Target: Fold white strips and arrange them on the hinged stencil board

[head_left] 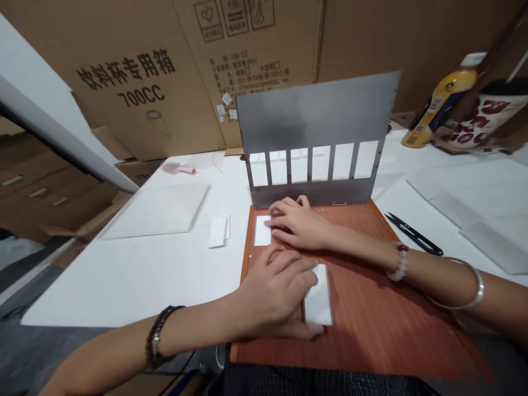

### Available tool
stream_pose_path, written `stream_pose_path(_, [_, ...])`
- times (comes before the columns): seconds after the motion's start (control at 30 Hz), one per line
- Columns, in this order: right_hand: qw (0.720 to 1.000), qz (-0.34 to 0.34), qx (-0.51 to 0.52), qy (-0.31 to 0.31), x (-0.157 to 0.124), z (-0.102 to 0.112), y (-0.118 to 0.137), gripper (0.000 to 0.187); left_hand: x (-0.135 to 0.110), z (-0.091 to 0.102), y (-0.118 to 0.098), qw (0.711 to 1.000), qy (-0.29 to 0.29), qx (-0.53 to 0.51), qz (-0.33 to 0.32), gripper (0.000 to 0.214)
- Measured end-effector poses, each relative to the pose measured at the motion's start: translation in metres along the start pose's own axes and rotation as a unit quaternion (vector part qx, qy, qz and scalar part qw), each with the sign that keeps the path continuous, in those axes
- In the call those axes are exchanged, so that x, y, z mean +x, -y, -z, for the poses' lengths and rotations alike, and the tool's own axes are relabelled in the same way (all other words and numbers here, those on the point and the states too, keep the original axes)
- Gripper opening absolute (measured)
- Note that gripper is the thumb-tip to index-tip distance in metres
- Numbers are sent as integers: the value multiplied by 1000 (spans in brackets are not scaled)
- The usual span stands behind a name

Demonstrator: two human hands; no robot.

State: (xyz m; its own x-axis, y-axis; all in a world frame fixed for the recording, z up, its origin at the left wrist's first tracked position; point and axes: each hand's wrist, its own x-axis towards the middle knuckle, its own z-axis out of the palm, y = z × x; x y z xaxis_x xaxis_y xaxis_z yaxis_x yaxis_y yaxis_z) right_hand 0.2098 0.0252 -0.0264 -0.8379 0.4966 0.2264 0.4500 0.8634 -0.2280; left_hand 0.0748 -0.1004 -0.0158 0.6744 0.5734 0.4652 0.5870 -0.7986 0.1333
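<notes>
My left hand (282, 291) curls its fingers and thumb around a white card stack (319, 302) resting low on the reddish-brown wooden board (371, 308). Whether it is one thick piece or several cards is hard to tell. Above it, my right hand (299, 223) is open, its fingers spread; the fingertips touch the right edge of a small white card (262, 231) lying flat at the board's upper left corner. Behind the hands, a grey metal plate (317, 118) with a row of rectangular slots stands raised along the board's far edge.
Left of the board lie small white cards (218, 231), a translucent sheet (160, 212) and a pink comb (179, 168). Black thread snips (414, 234) and pale sheets (478, 203) are at the right. A yellow bottle (443, 102), a printed cup (489, 118) and cardboard boxes (124, 121) stand behind.
</notes>
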Motion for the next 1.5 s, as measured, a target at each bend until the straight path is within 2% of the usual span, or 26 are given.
stream_pose_path(0.07, [1000,17,5,3,-16,4,10,27,-8,17,4,1000,-22,18,4,41])
stream_pose_path(0.13, [999,35,3,13,-38,8,22,26,-22,37,23,997,-39,29,54,52])
stream_pose_path(0.17, [999,41,-3,16,-50,10,28,26,-31,47,37,993,-58,50,88,61])
stream_pose_path(0.23, [999,46,-12,15,-68,15,37,28,-53,62,74,982,-42,94,158,64])
stream_pose_path(0.27, [999,39,-13,11,-73,16,40,28,-64,67,94,974,-27,83,208,64])
stream_pose_path(0.3, [1000,27,-13,5,-75,18,42,28,-74,69,113,964,-5,57,260,65])
stream_pose_path(0.37, [1000,-15,-14,-12,-68,17,43,28,-90,70,142,955,21,40,294,65])
stream_pose_path(0.47, [997,-75,-4,-22,-41,10,39,38,-98,68,157,951,68,18,302,64])
stream_pose_path(0.57, [993,-105,58,-12,-14,-2,35,50,-92,68,147,954,86,15,286,62])
stream_pose_path(0.73, [980,-136,145,-14,6,-11,34,53,-70,69,112,970,76,31,228,53])
stream_pose_path(0.83, [964,-153,218,-11,7,-7,34,39,-54,62,92,978,58,32,197,53])
stream_pose_path(0.93, [940,-138,311,4,-3,3,33,20,-37,49,73,968,38,-49,242,67])
stream_pose_path(1.0, [904,-131,407,-2,-16,12,31,19,-25,37,62,932,39,-189,306,71])
stream_pose_path(1.1, [848,-131,511,-44,-38,22,26,22,-7,18,48,824,59,-428,365,61])
stream_pose_path(1.17, [845,-129,514,-64,-52,25,18,22,5,5,43,770,45,-508,383,51])
stream_pose_path(1.23, [856,-121,496,-79,-61,27,7,22,15,-8,40,746,19,-528,405,46])
stream_pose_path(1.33, [878,-95,458,-103,-69,26,-10,22,24,-21,39,727,-6,-535,431,45])
stream_pose_path(1.5, [891,-82,435,-99,-74,22,-19,22,24,-27,37,702,-25,-571,425,43])
